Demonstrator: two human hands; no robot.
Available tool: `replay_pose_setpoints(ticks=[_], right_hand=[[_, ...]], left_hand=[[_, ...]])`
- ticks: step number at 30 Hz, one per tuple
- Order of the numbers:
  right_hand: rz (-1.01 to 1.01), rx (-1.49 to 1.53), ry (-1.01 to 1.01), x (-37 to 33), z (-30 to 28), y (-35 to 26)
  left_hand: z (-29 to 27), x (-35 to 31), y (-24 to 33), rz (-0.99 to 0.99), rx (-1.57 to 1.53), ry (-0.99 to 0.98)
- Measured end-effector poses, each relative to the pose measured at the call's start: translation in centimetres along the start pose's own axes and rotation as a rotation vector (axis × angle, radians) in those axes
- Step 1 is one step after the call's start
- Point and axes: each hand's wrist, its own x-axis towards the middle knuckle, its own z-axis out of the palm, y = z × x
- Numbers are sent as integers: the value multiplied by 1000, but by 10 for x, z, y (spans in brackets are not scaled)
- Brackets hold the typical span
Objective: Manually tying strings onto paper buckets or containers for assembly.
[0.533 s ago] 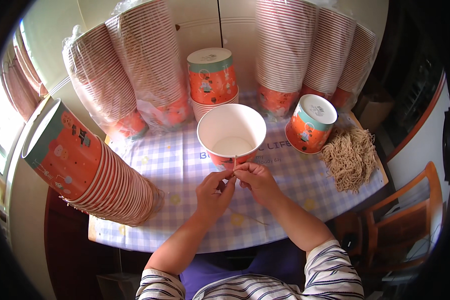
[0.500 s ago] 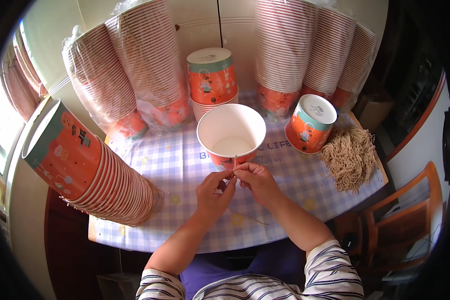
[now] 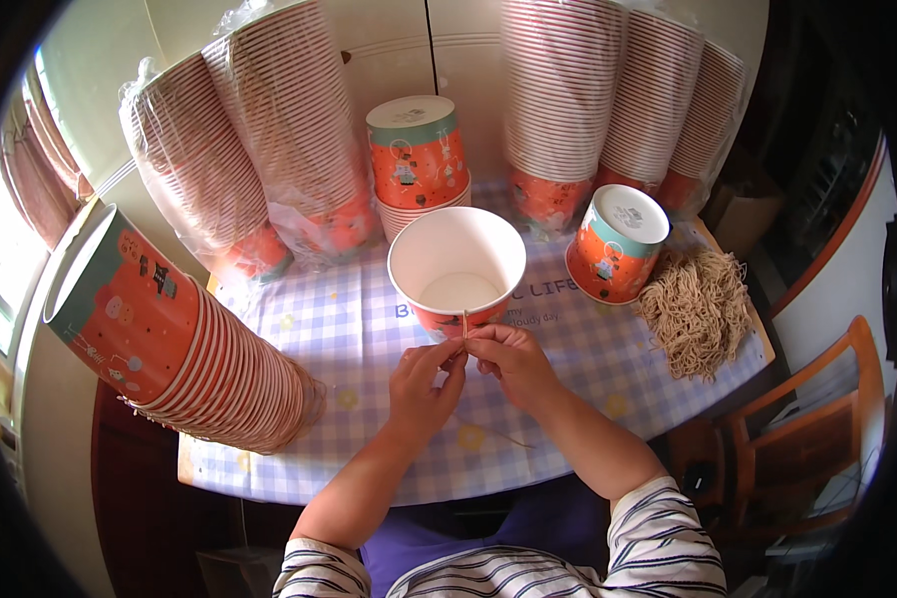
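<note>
In front of me an orange paper bucket (image 3: 456,257) with a white inside stands mouth up on the checked cloth. A thin tan string (image 3: 465,321) hangs over its near rim and runs down to my fingers. My left hand (image 3: 427,379) pinches the string just below the rim. Against it, my right hand (image 3: 508,357) also pinches the string, fingertips meeting. The exact shape of the string between the fingertips is hidden. Its loose tail (image 3: 508,439) appears to lie on the cloth beside my right forearm.
A tall stack of nested buckets (image 3: 189,329) stands at the left. Plastic-wrapped stacks (image 3: 558,110) line the back. An upside-down bucket (image 3: 618,244) sits right of centre, beside a tangled pile of tan strings (image 3: 698,314). A wooden chair (image 3: 817,429) is at the right.
Both hands stay pinched on the string at the bucket's near rim, with only slight finger movement. The whole view has shifted a little.
</note>
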Motion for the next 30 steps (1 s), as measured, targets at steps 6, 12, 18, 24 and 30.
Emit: replay_pose_setpoints(ticks=[6,12,18,24,30], right_hand=[[-22,-17,4,2,-2,3],[-38,-47,8,1,-1,2],[-67,-98,16,1,1,1],[-59,-118,54,1,4,-2],[-33,-79,39,3,-3,1]], left_hand=[[-2,0,-5,99,41,-9],[-2,1,1,-103,-68,-19],[2,-5,-6,-421,-358,-20],[-2,-1,-2,-601,-613,-94],[-1,1,-1,-652,-620,-120]])
